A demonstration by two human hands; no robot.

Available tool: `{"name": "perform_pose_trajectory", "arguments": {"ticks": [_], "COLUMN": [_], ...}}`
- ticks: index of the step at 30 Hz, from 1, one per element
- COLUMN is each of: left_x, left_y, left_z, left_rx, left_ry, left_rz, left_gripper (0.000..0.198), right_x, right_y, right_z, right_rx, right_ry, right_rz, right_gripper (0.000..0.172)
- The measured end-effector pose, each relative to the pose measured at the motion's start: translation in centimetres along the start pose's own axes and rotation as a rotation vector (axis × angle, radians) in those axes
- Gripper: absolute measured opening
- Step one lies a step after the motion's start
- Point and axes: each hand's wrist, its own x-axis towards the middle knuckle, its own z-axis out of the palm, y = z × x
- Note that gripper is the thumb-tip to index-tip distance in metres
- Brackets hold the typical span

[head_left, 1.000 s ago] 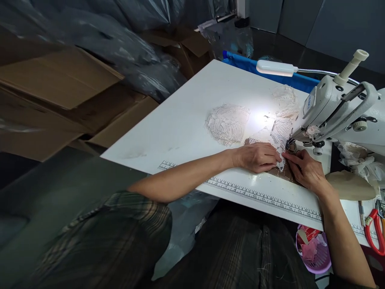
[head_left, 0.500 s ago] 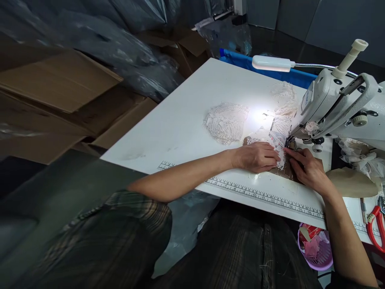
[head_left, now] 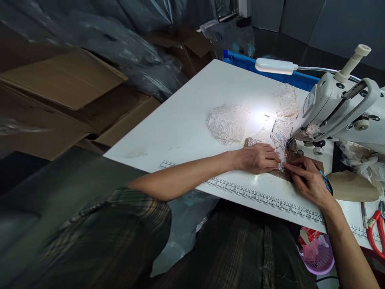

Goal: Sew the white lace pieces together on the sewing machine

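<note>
A piece of white lace fabric [head_left: 278,142] with small coloured specks lies under the presser foot of a white sewing machine [head_left: 319,108]. My left hand [head_left: 257,157] presses on its near left side, fingers together and bent over the edge. Beside it, my right hand [head_left: 309,178] reaches to the fabric's near edge with the index finger extended. Its other fingers are curled. A blue-handled tool [head_left: 325,181], perhaps thread snips, pokes out from under that palm, its grip partly hidden. Brown sheet material [head_left: 279,173] shows beneath the fabric.
Lace pieces [head_left: 228,123] lie left of the machine, under a lamp [head_left: 275,66]. A beige oval piece [head_left: 353,186], red-handled pliers [head_left: 373,233] and white scraps [head_left: 362,158] are at right. A purple basket [head_left: 320,257] stands below the table edge. Cardboard boxes [head_left: 63,80] are at left.
My right hand has drawn back slightly from the presser foot toward the table's front edge. The blue-handled tool now shows beside its palm. My left hand stays on the fabric.
</note>
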Motion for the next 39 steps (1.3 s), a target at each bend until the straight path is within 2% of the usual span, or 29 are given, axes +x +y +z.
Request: {"name": "perform_pose_trajectory", "arguments": {"ticks": [5, 8, 11, 16, 21, 30, 34, 39], "left_x": [0.1, 0.4, 0.6, 0.5, 0.1, 0.0, 0.1, 0.3], "left_y": [0.3, 0.1, -0.4, -1.2, -1.3, -1.2, -1.1, -0.6], "left_z": [-0.2, -0.6, -1.0, -0.9, -0.6, -0.6, -0.7, -1.0], "left_rx": [-0.006, 0.004, 0.050, 0.106, 0.131, 0.191, 0.169, 0.171], "left_ry": [-0.029, 0.052, 0.095, 0.055, -0.028, -0.009, -0.061, -0.099], "left_rz": [-0.032, -0.033, -0.107, -0.093, -0.128, -0.076, -0.127, -0.193], "left_gripper": [0.016, 0.020, 0.025, 0.034, 0.033, 0.032, 0.031, 0.040], "right_x": [0.1, 0.1, 0.1, 0.0, -0.1, -0.1, -0.1, -0.1], "right_y": [-0.4, -0.3, -0.3, -0.4, -0.5, -0.7, -0.8, -0.9], "right_z": [0.2, 0.4, 0.4, 0.6, 0.8, 0.8, 0.8, 0.9], "right_rx": [-0.116, -0.122, -0.131, -0.136, -0.160, -0.188, -0.203, -0.199], "right_ry": [0.024, 0.051, 0.038, 0.040, 0.043, 0.051, 0.041, 0.040], "right_rz": [-0.088, -0.122, -0.122, -0.110, -0.088, -0.093, -0.072, -0.060], "right_gripper": [0.038, 0.038, 0.038, 0.040, 0.040, 0.041, 0.043, 0.044]}}
